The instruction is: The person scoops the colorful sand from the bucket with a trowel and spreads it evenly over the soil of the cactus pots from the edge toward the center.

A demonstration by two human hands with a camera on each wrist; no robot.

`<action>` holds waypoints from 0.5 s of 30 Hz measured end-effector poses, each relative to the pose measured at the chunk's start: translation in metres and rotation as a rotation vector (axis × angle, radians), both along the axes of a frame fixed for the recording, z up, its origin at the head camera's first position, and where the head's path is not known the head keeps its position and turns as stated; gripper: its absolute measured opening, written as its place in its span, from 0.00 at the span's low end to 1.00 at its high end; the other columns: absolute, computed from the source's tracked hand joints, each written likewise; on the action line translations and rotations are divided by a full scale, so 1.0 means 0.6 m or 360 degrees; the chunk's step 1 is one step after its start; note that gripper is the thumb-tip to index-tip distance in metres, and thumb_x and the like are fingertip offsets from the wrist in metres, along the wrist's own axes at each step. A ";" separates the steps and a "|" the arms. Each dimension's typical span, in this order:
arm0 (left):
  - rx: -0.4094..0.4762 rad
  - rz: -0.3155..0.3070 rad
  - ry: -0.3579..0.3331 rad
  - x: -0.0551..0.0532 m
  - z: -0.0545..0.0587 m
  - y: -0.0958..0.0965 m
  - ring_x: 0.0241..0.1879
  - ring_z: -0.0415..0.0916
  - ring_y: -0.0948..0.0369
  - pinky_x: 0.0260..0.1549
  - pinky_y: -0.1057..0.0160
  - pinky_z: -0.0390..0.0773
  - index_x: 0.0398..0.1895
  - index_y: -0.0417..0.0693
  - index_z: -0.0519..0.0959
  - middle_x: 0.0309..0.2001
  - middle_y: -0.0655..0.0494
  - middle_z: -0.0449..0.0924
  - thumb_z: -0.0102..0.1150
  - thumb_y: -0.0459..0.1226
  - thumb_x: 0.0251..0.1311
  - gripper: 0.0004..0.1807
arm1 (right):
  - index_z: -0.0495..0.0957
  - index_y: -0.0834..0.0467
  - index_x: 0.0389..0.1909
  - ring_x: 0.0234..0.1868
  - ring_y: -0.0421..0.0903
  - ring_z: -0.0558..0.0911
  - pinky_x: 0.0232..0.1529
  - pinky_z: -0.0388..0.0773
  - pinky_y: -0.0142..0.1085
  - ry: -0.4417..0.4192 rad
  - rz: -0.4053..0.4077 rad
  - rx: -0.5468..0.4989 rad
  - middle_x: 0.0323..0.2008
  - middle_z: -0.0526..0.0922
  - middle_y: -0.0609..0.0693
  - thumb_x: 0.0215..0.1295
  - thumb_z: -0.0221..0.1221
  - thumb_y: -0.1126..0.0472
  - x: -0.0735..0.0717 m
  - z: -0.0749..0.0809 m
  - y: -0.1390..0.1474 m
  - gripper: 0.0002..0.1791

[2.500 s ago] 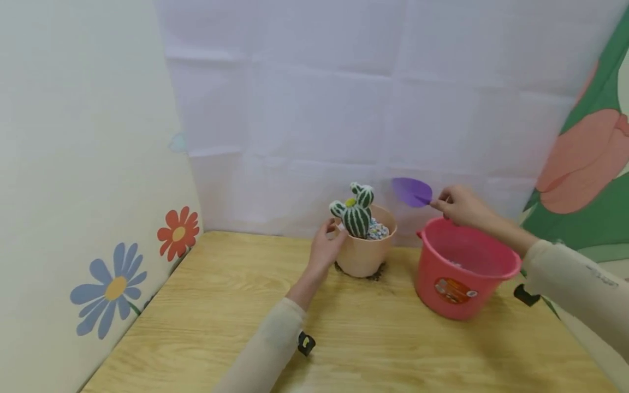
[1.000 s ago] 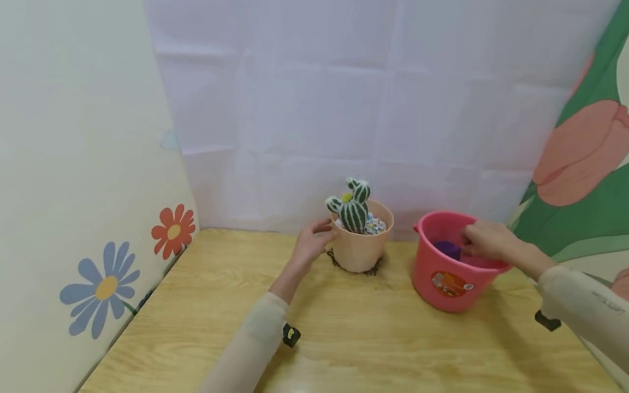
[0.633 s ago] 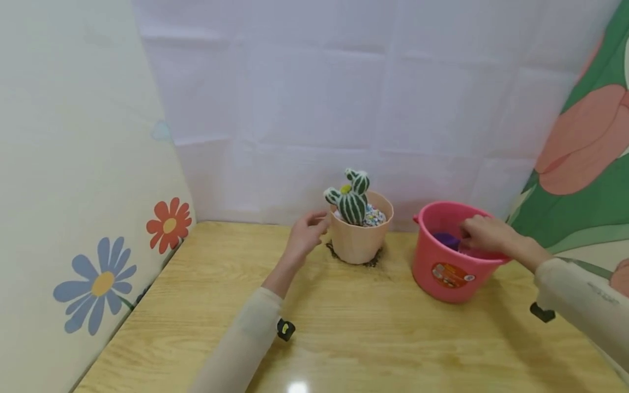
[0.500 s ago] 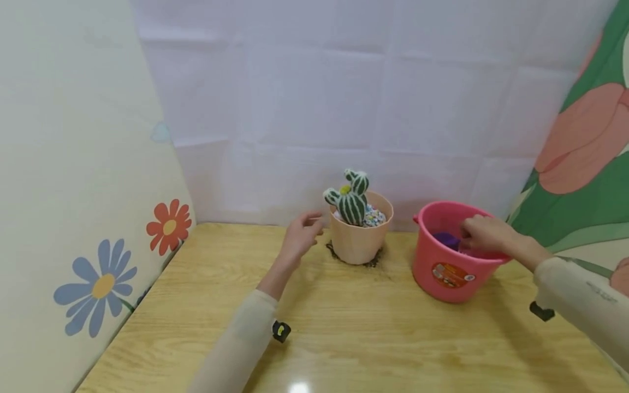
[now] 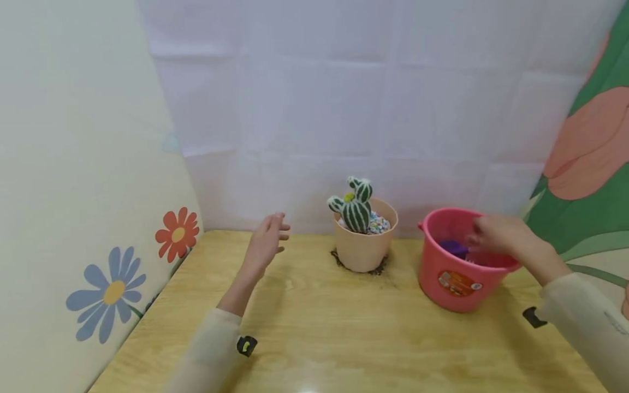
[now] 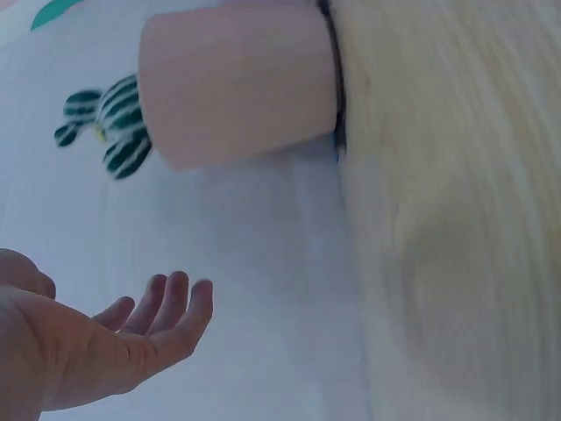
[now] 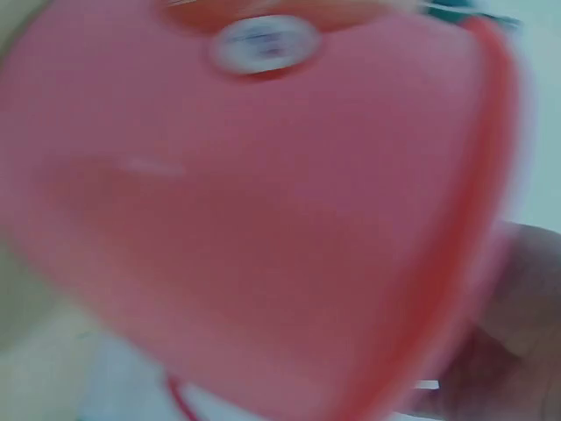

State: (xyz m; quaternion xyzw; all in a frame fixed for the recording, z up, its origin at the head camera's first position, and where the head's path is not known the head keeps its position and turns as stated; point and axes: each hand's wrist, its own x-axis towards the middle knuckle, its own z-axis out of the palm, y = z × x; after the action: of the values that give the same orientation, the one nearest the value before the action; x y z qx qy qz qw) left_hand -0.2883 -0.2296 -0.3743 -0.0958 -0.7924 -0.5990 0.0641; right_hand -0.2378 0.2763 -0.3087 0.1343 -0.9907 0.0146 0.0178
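Note:
A purple trowel (image 5: 453,248) lies inside the pink bucket (image 5: 459,286); part of it is hidden below the rim. My right hand (image 5: 503,236) hangs over the bucket's right side, fingers loosely bent and blurred, a little apart from the trowel. In the right wrist view the bucket wall (image 7: 263,219) hides most of that hand (image 7: 504,342). To the left of the peach pot (image 5: 362,252), my left hand (image 5: 263,243) is raised above the table with relaxed fingers, touching nothing. A knitted green-and-white striped cactus (image 5: 356,214) stands in the pot beside multicoloured pebbles (image 5: 378,222).
Dark soil-like bits (image 5: 380,267) ring the pot's base on the wooden table (image 5: 314,327). A white cloth (image 5: 295,98) hangs behind. The left wall has painted flowers (image 5: 114,292); a painted green-and-pink wall (image 5: 589,147) closes off the right.
My right hand brought the trowel down into the bucket, then let go and rose slightly. My left hand has moved left, away from the pot.

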 end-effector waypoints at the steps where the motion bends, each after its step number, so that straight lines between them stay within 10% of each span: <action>1: -0.0080 0.0026 0.0061 0.003 0.005 -0.013 0.59 0.74 0.44 0.56 0.42 0.76 0.73 0.44 0.66 0.62 0.41 0.75 0.34 0.66 0.74 0.41 | 0.81 0.66 0.43 0.35 0.57 0.83 0.36 0.82 0.55 0.0060 -0.0044 -0.0007 0.34 0.84 0.58 0.72 0.62 0.49 0.010 0.009 -0.007 0.21; 6: -0.0736 0.0193 0.0432 0.024 0.022 -0.069 0.72 0.54 0.37 0.67 0.32 0.54 0.82 0.47 0.50 0.76 0.36 0.56 0.29 0.63 0.77 0.41 | 0.62 0.68 0.73 0.66 0.74 0.64 0.61 0.58 0.73 0.0442 -0.0191 -0.0270 0.67 0.66 0.73 0.73 0.51 0.33 0.059 0.039 -0.045 0.46; 10: -0.1217 0.0280 0.0550 0.040 0.017 -0.093 0.75 0.37 0.32 0.65 0.25 0.39 0.84 0.54 0.43 0.79 0.34 0.42 0.34 0.65 0.75 0.43 | 0.46 0.61 0.81 0.75 0.71 0.50 0.70 0.39 0.68 0.0705 -0.0075 -0.0500 0.77 0.52 0.68 0.74 0.53 0.36 0.082 0.027 -0.067 0.49; 15: -0.1632 0.0210 0.0455 0.047 -0.013 -0.104 0.76 0.20 0.36 0.65 0.27 0.25 0.83 0.54 0.47 0.81 0.40 0.31 0.35 0.71 0.69 0.48 | 0.33 0.53 0.82 0.77 0.67 0.29 0.68 0.15 0.60 0.0499 -0.0100 -0.0492 0.81 0.31 0.60 0.73 0.50 0.34 0.100 -0.008 -0.087 0.52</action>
State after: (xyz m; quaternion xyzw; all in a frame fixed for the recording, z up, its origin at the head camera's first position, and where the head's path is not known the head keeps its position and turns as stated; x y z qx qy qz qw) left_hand -0.2603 -0.2923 -0.3822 -0.1455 -0.9710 -0.1108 0.1538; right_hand -0.1781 0.2241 -0.3134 0.0998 -0.9655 0.1447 0.1923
